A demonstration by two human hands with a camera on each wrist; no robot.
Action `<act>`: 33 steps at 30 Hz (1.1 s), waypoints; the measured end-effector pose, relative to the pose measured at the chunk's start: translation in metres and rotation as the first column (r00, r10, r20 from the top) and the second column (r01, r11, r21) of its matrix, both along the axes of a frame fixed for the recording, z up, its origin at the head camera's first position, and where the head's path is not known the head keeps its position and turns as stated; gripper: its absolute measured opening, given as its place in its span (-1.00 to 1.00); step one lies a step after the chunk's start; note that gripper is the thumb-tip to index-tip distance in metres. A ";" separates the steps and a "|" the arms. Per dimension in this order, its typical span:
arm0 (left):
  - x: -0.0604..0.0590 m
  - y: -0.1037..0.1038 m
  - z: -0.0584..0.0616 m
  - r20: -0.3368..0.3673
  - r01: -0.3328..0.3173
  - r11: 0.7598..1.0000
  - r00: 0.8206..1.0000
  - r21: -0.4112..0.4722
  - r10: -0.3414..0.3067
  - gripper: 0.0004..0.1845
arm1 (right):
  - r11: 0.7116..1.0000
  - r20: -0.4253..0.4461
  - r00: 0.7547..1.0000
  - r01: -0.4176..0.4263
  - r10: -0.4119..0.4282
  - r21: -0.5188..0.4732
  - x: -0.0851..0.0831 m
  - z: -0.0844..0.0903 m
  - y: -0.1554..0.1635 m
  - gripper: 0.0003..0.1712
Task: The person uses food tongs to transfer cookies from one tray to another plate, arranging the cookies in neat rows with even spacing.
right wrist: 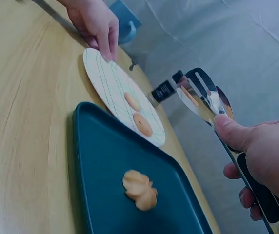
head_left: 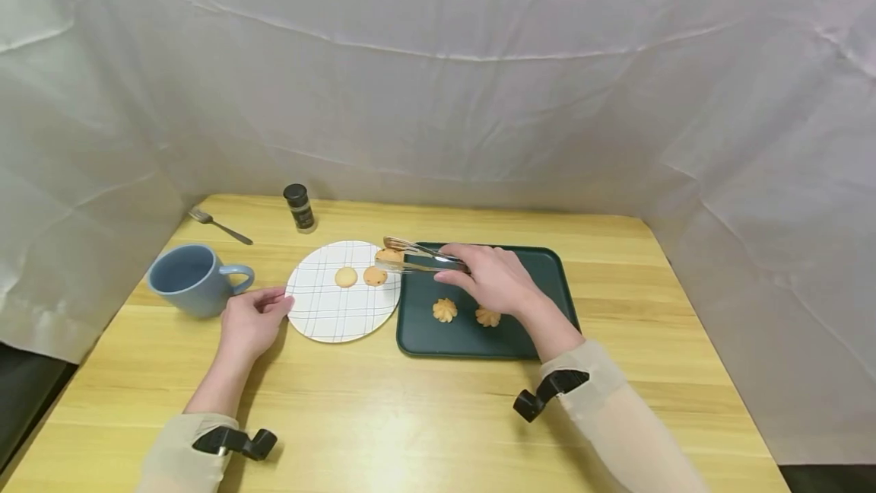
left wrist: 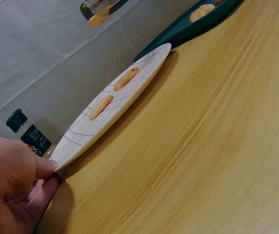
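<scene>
Holding the tongs in my right hand, I have thumb and fingers curled around the handles, squeezing them onto a cookie at the tips. The tongs lie nearly level, their long axis running left to right, tips pointing left toward the plate and handles back in my palm over the tray. The gripped cookie hangs over the plate's right rim, just where plate and tray meet.

The plate, white with thin crossing lines, has two round cookies lying side by side in its upper half. The dark green tray just to its right has two ridged cookies near the front, close together and partly beside my wrist.

My left hand rests on the table at the plate's left edge, fingers loosely curled with the tips touching the rim; it grips nothing.

A blue mug stands left of that hand, handle toward the plate; I cannot see into it. Behind the plate stand a small jar with a black cap and, farther left, a fork lying slantwise.
</scene>
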State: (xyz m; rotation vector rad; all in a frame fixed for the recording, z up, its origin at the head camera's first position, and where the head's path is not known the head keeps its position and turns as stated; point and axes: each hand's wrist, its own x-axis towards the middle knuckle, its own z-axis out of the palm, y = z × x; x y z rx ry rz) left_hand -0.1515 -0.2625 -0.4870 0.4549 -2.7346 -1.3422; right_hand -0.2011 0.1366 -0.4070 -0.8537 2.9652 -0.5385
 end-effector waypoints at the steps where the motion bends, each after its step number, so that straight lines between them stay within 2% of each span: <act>1: 0.000 0.000 0.000 -0.005 -0.001 1.000 1.000 0.000 0.001 -0.55 | 1.000 -0.002 1.000 -0.005 0.005 0.001 -0.001 0.000 -0.003 -0.32; 10: 0.000 0.001 0.000 -0.028 -0.002 1.000 1.000 -0.017 0.002 -0.57 | 0.998 -0.022 0.998 -0.057 0.058 0.025 -0.007 -0.003 -0.023 -0.38; 27: 0.000 0.000 0.000 -0.009 -0.001 1.000 1.000 -0.019 0.001 -0.56 | 0.988 0.000 0.989 -0.147 0.147 0.043 -0.016 -0.010 -0.070 -0.36; 33: 0.000 0.000 0.000 -0.020 0.002 1.000 1.000 -0.015 -0.002 -0.57 | 0.987 0.014 0.988 -0.153 0.152 0.056 -0.019 -0.016 -0.086 -0.35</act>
